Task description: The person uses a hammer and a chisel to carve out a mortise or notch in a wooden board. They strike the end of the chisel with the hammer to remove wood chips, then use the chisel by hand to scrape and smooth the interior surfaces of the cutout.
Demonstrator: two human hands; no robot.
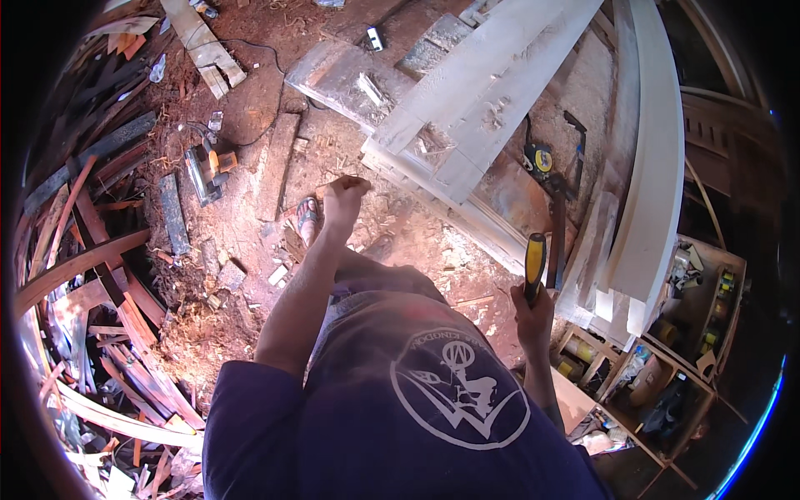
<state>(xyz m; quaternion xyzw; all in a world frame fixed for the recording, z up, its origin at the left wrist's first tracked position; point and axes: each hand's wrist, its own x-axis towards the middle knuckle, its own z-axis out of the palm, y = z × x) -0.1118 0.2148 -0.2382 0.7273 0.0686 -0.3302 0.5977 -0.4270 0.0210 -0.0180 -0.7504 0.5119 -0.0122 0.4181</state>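
Observation:
My left hand [344,202] is raised in front of me, left of the nearest corner of the pale planks. Its fingers are closed in a pinch; what they hold, if anything, is too small to make out. Low on the right, my right hand [533,315] is closed around a hand tool with a yellow-and-black handle [535,258]. The handle points up, and the tool's working end is hidden. Wide pale planks [475,108] lie stacked ahead, with wood shavings [431,143] scattered on top.
An orange-and-black circular saw [213,169] rests on the shaving-covered ground at left, beside a loose board [277,167]. Scrap wood [125,308] is heaped along the left. Long boards [646,192] rise at right, near a partitioned wooden box [673,367]. A yellow-and-black tool [542,159] lies beyond the planks.

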